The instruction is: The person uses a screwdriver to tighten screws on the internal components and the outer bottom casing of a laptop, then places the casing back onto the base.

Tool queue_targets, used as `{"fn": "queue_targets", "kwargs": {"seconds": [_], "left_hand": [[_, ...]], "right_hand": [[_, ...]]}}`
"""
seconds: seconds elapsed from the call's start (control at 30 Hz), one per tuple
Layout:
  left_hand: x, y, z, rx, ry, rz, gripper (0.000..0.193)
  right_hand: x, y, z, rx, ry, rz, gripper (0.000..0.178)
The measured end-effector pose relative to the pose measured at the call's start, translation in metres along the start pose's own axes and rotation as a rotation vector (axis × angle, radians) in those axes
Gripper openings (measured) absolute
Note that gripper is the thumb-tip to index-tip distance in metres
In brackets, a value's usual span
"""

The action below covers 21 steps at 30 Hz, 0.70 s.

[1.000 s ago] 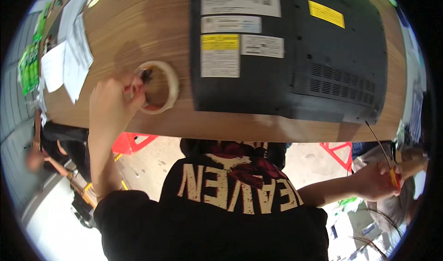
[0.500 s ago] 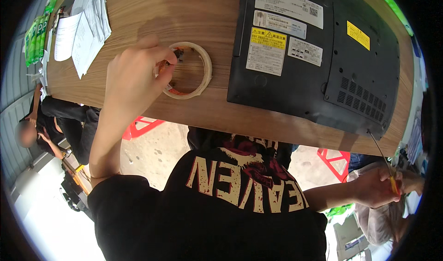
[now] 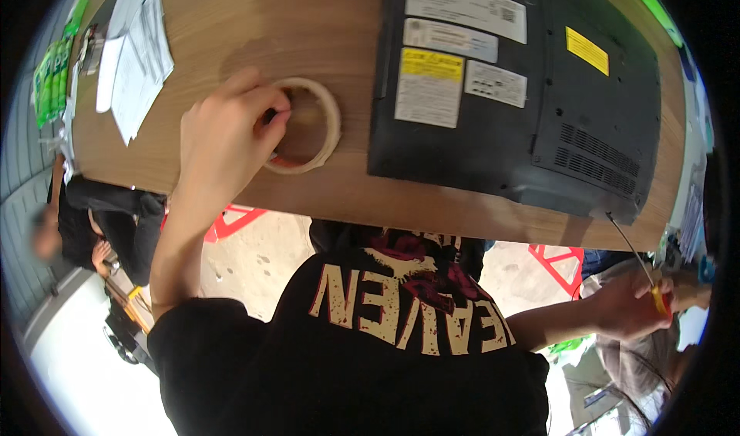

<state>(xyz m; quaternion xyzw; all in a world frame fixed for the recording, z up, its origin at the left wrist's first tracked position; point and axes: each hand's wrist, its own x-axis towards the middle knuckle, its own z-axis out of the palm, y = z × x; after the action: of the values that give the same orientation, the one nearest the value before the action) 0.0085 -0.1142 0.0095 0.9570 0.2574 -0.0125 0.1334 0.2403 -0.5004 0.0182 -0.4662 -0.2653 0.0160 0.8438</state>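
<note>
My left hand [image 3: 231,128] is closed in a pinch at the left side of a roll of tape [image 3: 333,128] lying flat on the table. Something small and dark shows by its fingertips, too small to name. In my right hand [image 3: 628,309], low at the right, is a long thin screwdriver [image 3: 659,299] with a red and yellow handle. The screwdriver's shaft points up and left, its tip close to the near right corner of a black laptop [image 3: 462,155]. That laptop lies underside up, with labels and vent slots showing.
The wooden table [image 3: 347,197] has its front edge just before me. Loose papers [image 3: 142,74] and green packets [image 3: 52,82] lie at the far left. One person [image 3: 77,212] sits to the left; another person's grey clothing [image 3: 636,367] is close by my right hand.
The whole view has shifted slightly, so the laptop and tape roll appear a little further left. My left hand stays at the tape roll, and my right hand keeps the screwdriver near the laptop corner.
</note>
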Motion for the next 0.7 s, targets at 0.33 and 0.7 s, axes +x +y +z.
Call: {"fn": "queue_targets", "kwargs": {"seconds": [0.33,0.7], "left_hand": [[0.031,0.028,-0.012,-0.507,0.072,0.131,0.015],[0.054,0.001,-0.005,-0.836,0.084,-0.032,0.019]], "right_hand": [[0.05,0.057,0.04,-0.184,-0.035,0.117,0.042],[0.074,0.084,0.077,-0.214,-0.337,0.133,0.036]]}}
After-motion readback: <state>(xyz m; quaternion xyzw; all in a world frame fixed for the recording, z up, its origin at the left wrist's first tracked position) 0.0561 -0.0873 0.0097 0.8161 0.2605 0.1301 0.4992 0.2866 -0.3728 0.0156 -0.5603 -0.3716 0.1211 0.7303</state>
